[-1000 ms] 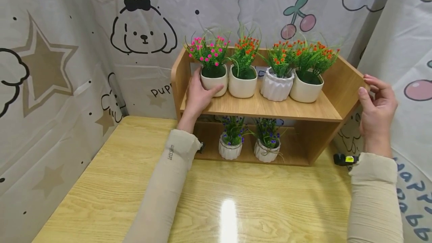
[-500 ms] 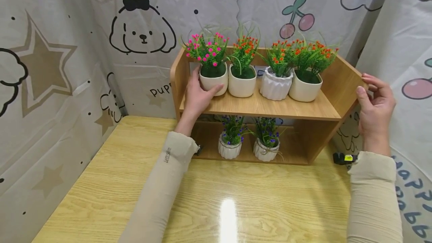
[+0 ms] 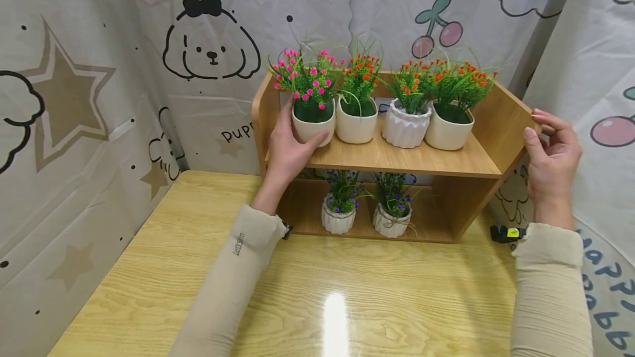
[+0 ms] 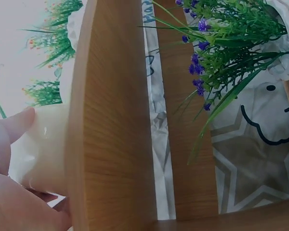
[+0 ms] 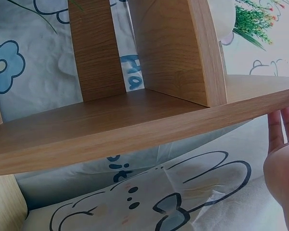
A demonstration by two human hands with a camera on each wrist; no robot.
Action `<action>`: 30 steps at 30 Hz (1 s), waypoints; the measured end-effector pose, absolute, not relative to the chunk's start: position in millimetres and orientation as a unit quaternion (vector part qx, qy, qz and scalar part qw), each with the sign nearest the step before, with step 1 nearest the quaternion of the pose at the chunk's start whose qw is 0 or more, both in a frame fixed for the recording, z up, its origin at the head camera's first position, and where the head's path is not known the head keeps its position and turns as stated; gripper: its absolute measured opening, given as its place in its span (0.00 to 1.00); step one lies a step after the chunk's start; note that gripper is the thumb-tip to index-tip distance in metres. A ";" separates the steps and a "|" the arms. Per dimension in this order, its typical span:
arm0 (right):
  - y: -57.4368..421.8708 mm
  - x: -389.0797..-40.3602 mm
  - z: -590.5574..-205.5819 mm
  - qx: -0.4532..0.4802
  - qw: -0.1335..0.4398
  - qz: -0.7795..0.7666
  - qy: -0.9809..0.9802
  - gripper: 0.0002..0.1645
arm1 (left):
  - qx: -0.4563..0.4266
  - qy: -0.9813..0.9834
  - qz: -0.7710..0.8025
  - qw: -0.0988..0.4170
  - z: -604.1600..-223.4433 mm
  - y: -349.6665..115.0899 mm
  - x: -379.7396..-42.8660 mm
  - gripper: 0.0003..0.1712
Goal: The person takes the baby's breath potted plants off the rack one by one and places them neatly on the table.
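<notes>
On the upper board of a two-tier wooden shelf (image 3: 397, 163), my left hand (image 3: 289, 150) grips a cream pot of pink artificial flowers (image 3: 313, 130) at the left end. The thumb lies across the pot's front; the fingers behind its left side are mostly hidden. In the left wrist view, that hand and the pale pot (image 4: 43, 149) show beyond the upper board's edge. My right hand (image 3: 554, 158) holds the front edge of the shelf's right side panel between thumb and fingers. Its fingers (image 5: 275, 132) touch that panel in the right wrist view.
Beside the held pot stand a cream pot of orange flowers (image 3: 356, 125), a white ribbed pot (image 3: 407, 125) and another cream pot (image 3: 450, 128). Below are two white pots of purple flowers (image 3: 339, 218). The shelf stands on a wooden table (image 3: 397, 291) against a printed curtain (image 3: 317, 10).
The pink-flowered pot has come slightly forward and its top has tipped toward me. My left hand and forearm have shifted a little down and left. The right hand stays on the panel.
</notes>
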State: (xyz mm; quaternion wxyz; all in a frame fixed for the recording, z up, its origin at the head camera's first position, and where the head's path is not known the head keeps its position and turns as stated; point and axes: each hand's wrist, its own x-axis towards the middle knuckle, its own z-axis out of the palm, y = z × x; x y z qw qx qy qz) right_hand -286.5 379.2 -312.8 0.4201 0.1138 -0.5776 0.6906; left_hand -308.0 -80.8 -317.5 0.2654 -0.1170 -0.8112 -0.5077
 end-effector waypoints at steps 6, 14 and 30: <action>381.1 -286.5 -314.2 0.117 0.423 0.688 -0.578 0.18 | -0.116 -0.815 -0.498 0.274 -317.3 -83.4 -289.3 0.59; 381.1 -284.7 -316.0 0.104 0.411 0.696 -0.580 0.17 | -0.160 -0.808 -0.485 0.295 -319.7 -95.0 -260.4 0.60; 378.6 -286.2 -311.6 0.108 0.416 0.703 -0.567 0.16 | -0.156 -0.828 -0.453 0.293 -335.7 -154.3 -186.1 0.59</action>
